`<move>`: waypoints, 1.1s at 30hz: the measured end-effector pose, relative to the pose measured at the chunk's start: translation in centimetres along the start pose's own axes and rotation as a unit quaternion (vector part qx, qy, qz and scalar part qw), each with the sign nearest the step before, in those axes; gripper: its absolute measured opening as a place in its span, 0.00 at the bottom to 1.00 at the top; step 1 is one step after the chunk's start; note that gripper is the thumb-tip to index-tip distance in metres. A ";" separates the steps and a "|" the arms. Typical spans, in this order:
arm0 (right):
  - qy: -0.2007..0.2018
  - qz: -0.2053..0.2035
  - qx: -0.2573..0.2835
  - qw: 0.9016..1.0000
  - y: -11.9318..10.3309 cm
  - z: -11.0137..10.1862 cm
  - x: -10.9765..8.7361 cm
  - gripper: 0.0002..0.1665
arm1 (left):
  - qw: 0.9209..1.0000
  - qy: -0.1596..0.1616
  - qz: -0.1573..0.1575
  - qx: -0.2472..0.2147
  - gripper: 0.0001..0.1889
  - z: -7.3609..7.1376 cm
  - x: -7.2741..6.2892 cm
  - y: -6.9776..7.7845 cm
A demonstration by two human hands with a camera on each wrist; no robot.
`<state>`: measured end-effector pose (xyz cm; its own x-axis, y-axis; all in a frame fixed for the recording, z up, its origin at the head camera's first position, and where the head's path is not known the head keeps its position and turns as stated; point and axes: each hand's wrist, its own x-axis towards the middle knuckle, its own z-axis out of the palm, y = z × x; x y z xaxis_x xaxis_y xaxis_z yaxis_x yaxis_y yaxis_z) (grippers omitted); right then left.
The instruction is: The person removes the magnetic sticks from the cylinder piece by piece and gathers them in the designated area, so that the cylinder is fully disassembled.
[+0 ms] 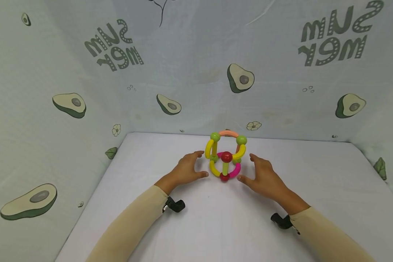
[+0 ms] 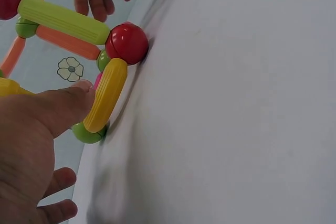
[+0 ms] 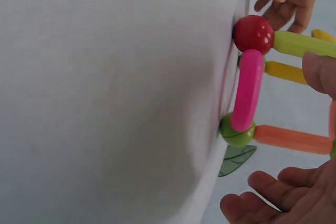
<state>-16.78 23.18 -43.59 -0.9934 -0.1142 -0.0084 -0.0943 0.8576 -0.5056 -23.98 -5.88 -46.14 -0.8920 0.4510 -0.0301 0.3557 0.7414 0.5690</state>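
Observation:
A built frame of coloured rods and balls, like a magnetic construction toy (image 1: 225,168), stands on the white table. Curved yellow, pink and orange rods form its upper and lower rings, joined by upright rods and by red and green balls. On its left side my left hand (image 1: 187,169) is held with fingers and thumb spread, apart from the toy in the head view. To the right, my right hand (image 1: 264,179) is spread the same way, its thumb near the lower pink rod (image 3: 249,90). Neither hand grips the toy.
The white table (image 1: 209,225) reaches back to a hanging cloth (image 1: 196,54) printed with avocados and lettering. A dark wrist-worn device (image 1: 176,205) sits at the left cuff, and another device (image 1: 281,221) at the right cuff.

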 end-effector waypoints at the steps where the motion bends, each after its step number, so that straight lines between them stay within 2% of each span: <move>1: -0.010 0.005 0.002 1.000 0.1 0.3 0.2 0.62 | 1.000 -0.003 0.003 0.000 0.48 0.1 0.2 0.1; 6: -0.046 0.013 0.016 0.999 0.0 1.6 1.0 0.62 | 1.000 -0.009 0.012 0.005 0.47 0.9 1.0 0.3; 10: -0.052 0.017 0.015 0.998 -0.4 2.1 1.4 0.63 | 0.999 -0.007 0.034 0.024 0.45 1.4 1.5 0.1; 13: -0.048 0.000 0.019 0.999 -0.5 2.4 1.6 0.63 | 0.998 -0.008 0.046 0.033 0.44 1.5 1.8 0.2; 21: -0.024 -0.038 0.021 0.999 -0.9 2.9 1.9 0.59 | 0.999 -0.020 0.036 0.035 0.45 1.8 2.3 0.6; 27: -0.021 -0.038 0.017 0.999 -1.0 2.9 2.0 0.57 | 0.999 -0.015 0.024 0.031 0.44 1.8 2.5 0.7; 33: -0.017 -0.032 0.010 0.999 -1.0 2.9 2.1 0.55 | 0.999 -0.009 0.027 0.029 0.41 1.9 2.7 0.8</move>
<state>-18.58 20.60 -45.56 -0.9825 -0.1860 -0.0054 -0.1558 0.8383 -0.5225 -25.58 -3.12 -47.36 -0.8660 0.4998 -0.0150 0.4194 0.7425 0.5223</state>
